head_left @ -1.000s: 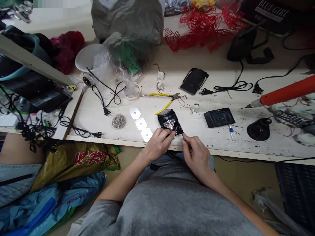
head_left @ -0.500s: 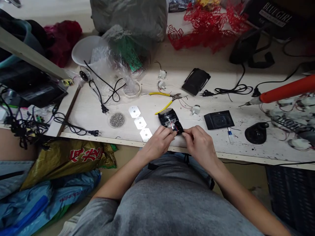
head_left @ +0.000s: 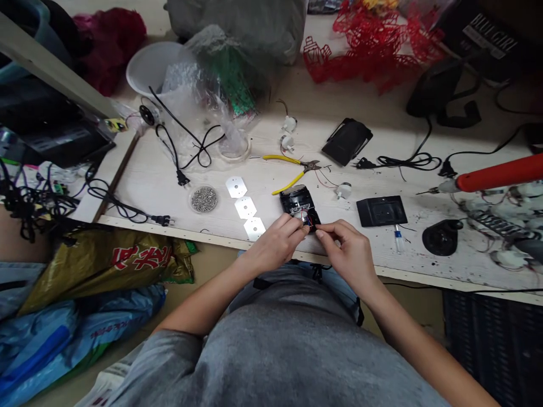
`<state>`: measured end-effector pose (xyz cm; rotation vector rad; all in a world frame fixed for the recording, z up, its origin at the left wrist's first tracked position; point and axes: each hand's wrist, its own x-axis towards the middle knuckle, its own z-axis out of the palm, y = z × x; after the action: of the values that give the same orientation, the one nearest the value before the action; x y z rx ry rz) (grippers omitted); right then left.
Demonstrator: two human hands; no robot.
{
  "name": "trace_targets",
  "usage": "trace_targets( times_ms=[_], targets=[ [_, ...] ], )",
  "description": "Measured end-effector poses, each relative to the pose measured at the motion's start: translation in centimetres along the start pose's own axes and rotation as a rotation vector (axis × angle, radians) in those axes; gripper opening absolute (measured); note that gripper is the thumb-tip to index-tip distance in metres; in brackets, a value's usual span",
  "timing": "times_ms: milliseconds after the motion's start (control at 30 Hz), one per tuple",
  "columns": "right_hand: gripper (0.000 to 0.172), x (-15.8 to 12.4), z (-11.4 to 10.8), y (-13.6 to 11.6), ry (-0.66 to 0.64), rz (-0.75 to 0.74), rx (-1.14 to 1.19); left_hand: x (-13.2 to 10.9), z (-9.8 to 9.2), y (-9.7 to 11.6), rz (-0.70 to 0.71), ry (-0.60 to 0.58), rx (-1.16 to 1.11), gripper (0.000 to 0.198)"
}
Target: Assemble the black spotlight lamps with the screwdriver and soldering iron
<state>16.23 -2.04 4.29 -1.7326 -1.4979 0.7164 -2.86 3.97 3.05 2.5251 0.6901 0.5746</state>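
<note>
A small black electrical housing (head_left: 297,203) with coloured wires at its lower end lies at the table's front, held at that end by both hands. My left hand (head_left: 275,246) grips its lower left side. My right hand (head_left: 345,259) pinches its lower right corner between thumb and fingertips. The fingers hide the exact wire or part being held. Just behind the housing are yellow-handled pliers (head_left: 291,167). Three punched metal plates (head_left: 246,207) lie in a row to the left of my left hand.
A dish of small metal beads (head_left: 203,199), a black socket faceplate (head_left: 382,211), a soldering iron with an orange handle (head_left: 498,175), black power cords (head_left: 182,161) and a plastic bag (head_left: 224,85) share the table. Red cut plastic lattice (head_left: 369,53) lies behind them.
The camera view has shifted, moving the table's contents in the frame. Both hands stay on the housing's lower end, and my right hand sits slightly closer to it.
</note>
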Motion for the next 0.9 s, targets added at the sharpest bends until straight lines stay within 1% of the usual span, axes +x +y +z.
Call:
trace_targets(
  times_ms=[33, 100, 167, 233, 267, 333, 467, 567, 733, 800, 900],
  targets=[
    [0.019, -0.2, -0.1, 0.1, 0.013, -0.108, -0.109, 0.0, 0.0, -0.1, 0.012, 0.013, 0.007, 0.026],
    [0.020, -0.5, -0.3, 0.2, 0.025, -0.287, -0.280, -0.1, 0.1, -0.1, 0.022, 0.032, 0.013, 0.025],
    [0.022, -0.6, -0.3, 0.4, 0.039, -0.416, -0.419, -0.1, 0.0, -0.2, 0.024, 0.040, 0.010, 0.025],
    [0.023, -0.7, -0.1, 0.3, 0.055, -0.506, -0.532, 0.0, -0.1, -0.2, 0.037, 0.054, 0.015, 0.025],
    [0.023, -0.8, 0.0, 0.3, 0.063, -0.532, -0.568, -0.1, -0.1, -0.2, 0.048, 0.060, 0.021, 0.024],
    [0.020, -0.9, 0.2, 0.0, 0.086, -0.535, -0.575, -0.1, -0.1, -0.3, 0.057, 0.063, 0.032, 0.024],
    [0.017, -1.0, 0.3, -0.3, 0.099, -0.474, -0.464, -0.1, 0.1, -0.5, 0.050, 0.031, 0.048, 0.025],
    [0.017, -0.6, 0.0, -0.6, 0.044, -0.539, -0.502, -0.1, 0.3, -0.8, 0.080, 0.056, 0.053, 0.023],
    [0.022, 0.0, -0.8, -1.2, -0.112, -0.698, -0.737, -0.1, 0.4, -1.2, 0.091, 0.087, 0.000, 0.020],
    [0.024, 0.1, -1.0, -1.3, -0.159, -0.730, -0.776, -0.1, 0.3, -1.3, 0.089, 0.090, -0.019, 0.020],
    [0.024, 0.1, -0.9, -1.4, -0.177, -0.752, -0.815, 0.0, 0.2, -1.2, 0.086, 0.082, -0.048, 0.023]
  ],
)
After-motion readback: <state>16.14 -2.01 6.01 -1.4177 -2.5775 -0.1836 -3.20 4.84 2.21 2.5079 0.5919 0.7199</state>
